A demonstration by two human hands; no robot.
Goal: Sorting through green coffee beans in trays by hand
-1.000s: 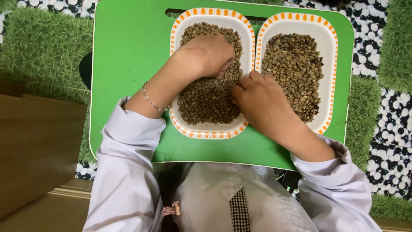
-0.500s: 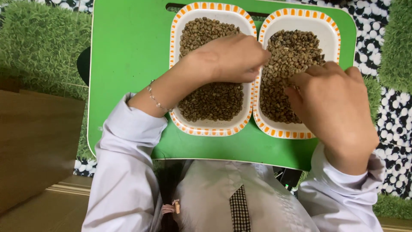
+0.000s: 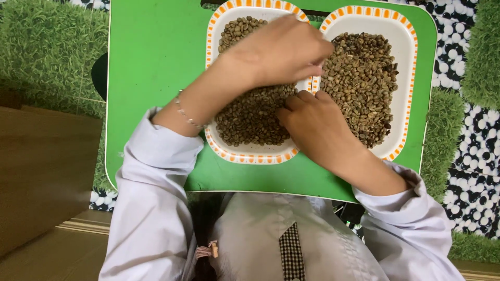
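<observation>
Two white oblong dishes with orange-dashed rims sit side by side on a green lap tray (image 3: 156,62). Both hold greenish-brown coffee beans. My left hand (image 3: 276,52) hovers across the left dish (image 3: 250,153), its closed fingertips reaching over the shared rims to the edge of the right dish (image 3: 406,67). My right hand (image 3: 312,122) rests low at the left dish's right side, with curled fingertips touching the beans (image 3: 250,117) there. Whether either hand pinches beans is hidden. The beans in the right dish (image 3: 364,78) look darker and more mixed.
The tray has a dark slot handle (image 3: 208,2) at its far edge. Green grass-like mat (image 3: 47,47) and black-and-white pebble flooring (image 3: 474,151) surround it. A brown wooden surface (image 3: 41,171) lies at the left. White sleeves and a checked tie fill the bottom of the view.
My right hand has come back from above the right dish to the left dish's beans. My left hand has stayed over the shared rims, shifting slightly up and right.
</observation>
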